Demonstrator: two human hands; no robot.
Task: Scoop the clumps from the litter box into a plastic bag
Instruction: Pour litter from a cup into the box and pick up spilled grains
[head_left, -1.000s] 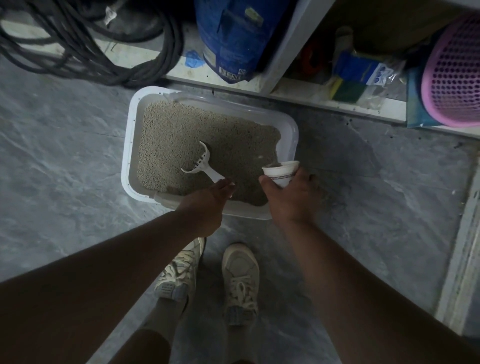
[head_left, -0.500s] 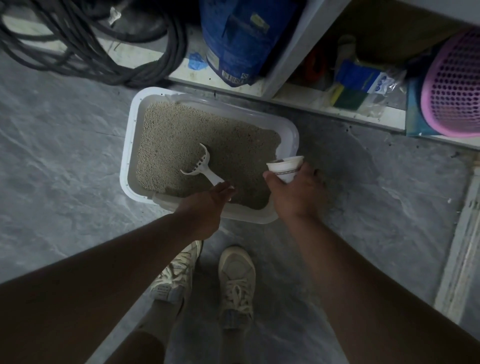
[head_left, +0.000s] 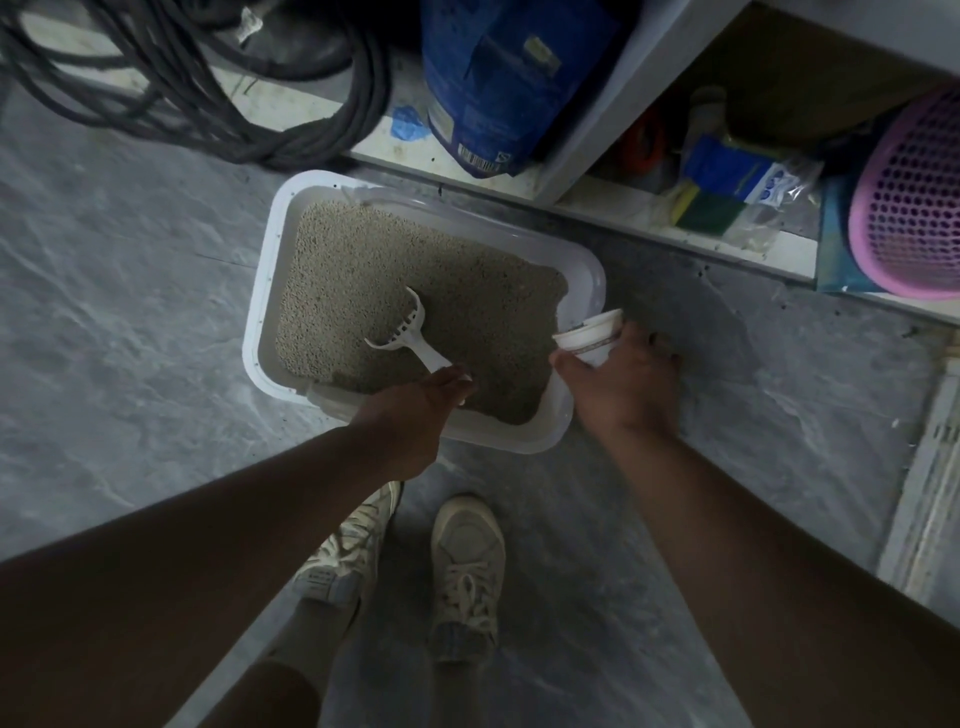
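The left hand (head_left: 415, 410) holds the light, stiff scoop (head_left: 402, 332) by its handle end; the right hand (head_left: 623, 384) grips a thin cup (head_left: 589, 335), which probably crushes easily.

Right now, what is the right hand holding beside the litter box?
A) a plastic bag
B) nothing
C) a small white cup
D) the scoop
C: the right hand grips a small white cup at the litter box's right rim, while the left hand holds the scoop in the litter.
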